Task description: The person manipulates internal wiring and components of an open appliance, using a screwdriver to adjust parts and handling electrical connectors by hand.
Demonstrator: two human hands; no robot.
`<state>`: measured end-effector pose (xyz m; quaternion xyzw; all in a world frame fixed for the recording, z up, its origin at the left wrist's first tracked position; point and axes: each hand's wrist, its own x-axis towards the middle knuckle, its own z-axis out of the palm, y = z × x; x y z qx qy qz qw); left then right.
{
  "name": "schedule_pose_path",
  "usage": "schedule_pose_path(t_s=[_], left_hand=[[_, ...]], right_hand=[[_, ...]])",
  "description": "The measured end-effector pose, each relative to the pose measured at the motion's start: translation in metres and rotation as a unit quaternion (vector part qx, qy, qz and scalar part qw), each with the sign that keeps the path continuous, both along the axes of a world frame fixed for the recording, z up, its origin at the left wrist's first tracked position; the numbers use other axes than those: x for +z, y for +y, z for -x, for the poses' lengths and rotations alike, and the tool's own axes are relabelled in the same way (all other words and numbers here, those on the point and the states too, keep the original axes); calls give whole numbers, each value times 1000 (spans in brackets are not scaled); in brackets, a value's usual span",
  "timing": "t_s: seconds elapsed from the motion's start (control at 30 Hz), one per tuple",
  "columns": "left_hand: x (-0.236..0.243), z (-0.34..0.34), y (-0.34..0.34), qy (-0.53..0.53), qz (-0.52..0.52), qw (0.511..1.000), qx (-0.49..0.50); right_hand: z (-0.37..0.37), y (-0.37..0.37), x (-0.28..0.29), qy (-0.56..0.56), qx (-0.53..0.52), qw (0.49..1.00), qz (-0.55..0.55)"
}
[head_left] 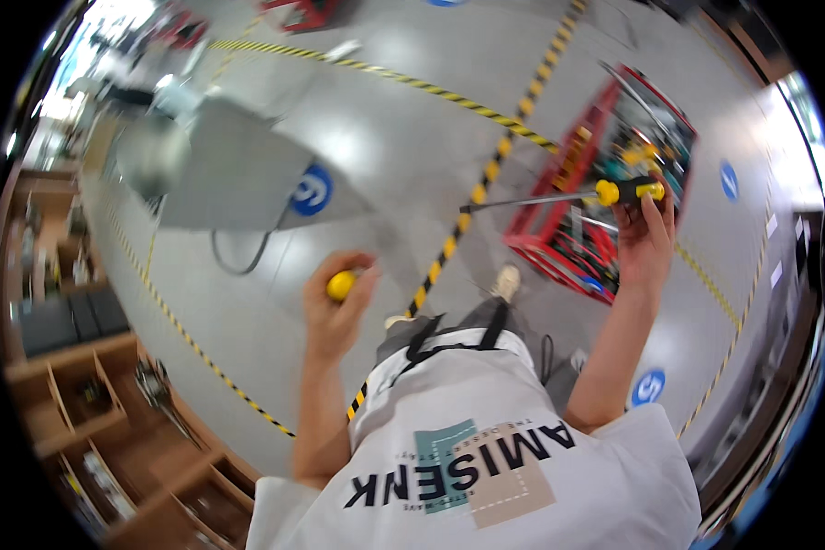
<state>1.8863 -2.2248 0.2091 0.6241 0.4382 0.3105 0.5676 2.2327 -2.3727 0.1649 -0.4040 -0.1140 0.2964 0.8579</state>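
Observation:
My right hand [646,234] is closed round the black and yellow handle of a screwdriver [619,192]. Its long metal shaft points left, with a dark tip. Beneath that hand stands an open red tool box [545,249] on the floor, filled with several tools, some red, yellow and teal. In front of my body, my left hand [332,310] is curled about a yellow rounded thing [341,286]. Only its smooth end shows between the fingers; the rest is hidden, so its kind is unclear.
A grey machine panel [234,174] with a hanging dark cable [238,269] stands left of centre. Wooden compartment shelving [87,426] lines the lower left. Black and yellow tape [490,174] crosses the grey floor. Another red case [298,13] sits at the far edge.

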Motion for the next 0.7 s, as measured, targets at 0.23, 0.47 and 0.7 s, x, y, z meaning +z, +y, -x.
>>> schedule_pose_path(t_s=[0.23, 0.47, 0.7], left_hand=[[12, 200, 34, -108, -20, 989, 102], [-2, 401, 40, -122, 3, 962, 243], [-29, 609, 123, -211, 38, 917, 335]], right_hand=[[248, 163, 35, -37, 219, 974, 52], [464, 283, 29, -19, 452, 889, 68], [672, 436, -39, -48, 669, 737, 89]])
